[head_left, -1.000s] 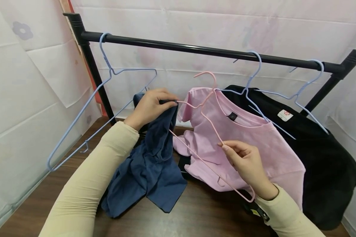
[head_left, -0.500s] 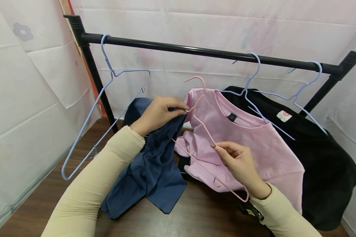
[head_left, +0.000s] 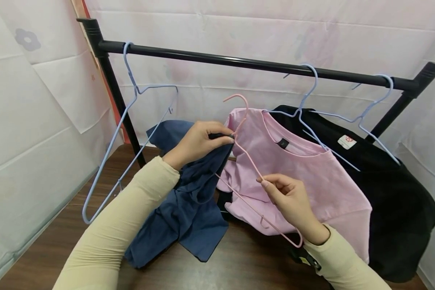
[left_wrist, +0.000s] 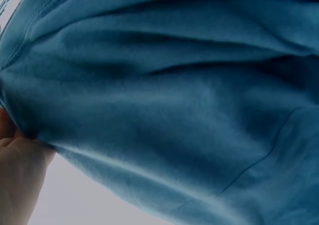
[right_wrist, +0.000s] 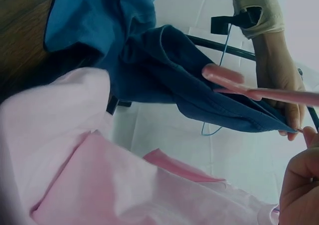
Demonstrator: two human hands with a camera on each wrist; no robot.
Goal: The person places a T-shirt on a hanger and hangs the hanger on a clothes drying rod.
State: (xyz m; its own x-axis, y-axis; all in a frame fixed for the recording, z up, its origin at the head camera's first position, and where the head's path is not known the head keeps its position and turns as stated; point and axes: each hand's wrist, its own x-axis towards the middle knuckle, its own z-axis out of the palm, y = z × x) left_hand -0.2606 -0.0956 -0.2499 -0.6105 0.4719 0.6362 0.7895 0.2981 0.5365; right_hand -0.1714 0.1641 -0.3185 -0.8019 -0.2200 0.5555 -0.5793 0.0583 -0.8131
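My left hand (head_left: 203, 143) pinches the edge of a dark blue T-shirt (head_left: 188, 211), right at the neck of a pink wire hanger (head_left: 253, 163). The hanger's left arm is hidden inside the shirt, and its bottom bar comes out of the cloth to the right. With thumb and fingertips, my right hand (head_left: 291, 199) holds the hanger's right arm about midway. Its hook stands up free below the rack bar. Blue cloth (left_wrist: 149, 110) fills most of the left wrist view. The shirt's lower part is bunched on the table.
A black rack bar (head_left: 217, 58) runs across the back. On it hang a bare blue hanger (head_left: 132, 78) at left, a pink T-shirt (head_left: 304, 169) and a black garment (head_left: 402, 205) at right. The pink shirt hangs close behind my right hand. The table (head_left: 239, 266) is dark wood.
My left hand has moved right and down with the blue T-shirt's edge, up to the hanger's neck. The pink hanger has shifted left with my right hand. The bare blue hanger has swung slightly.
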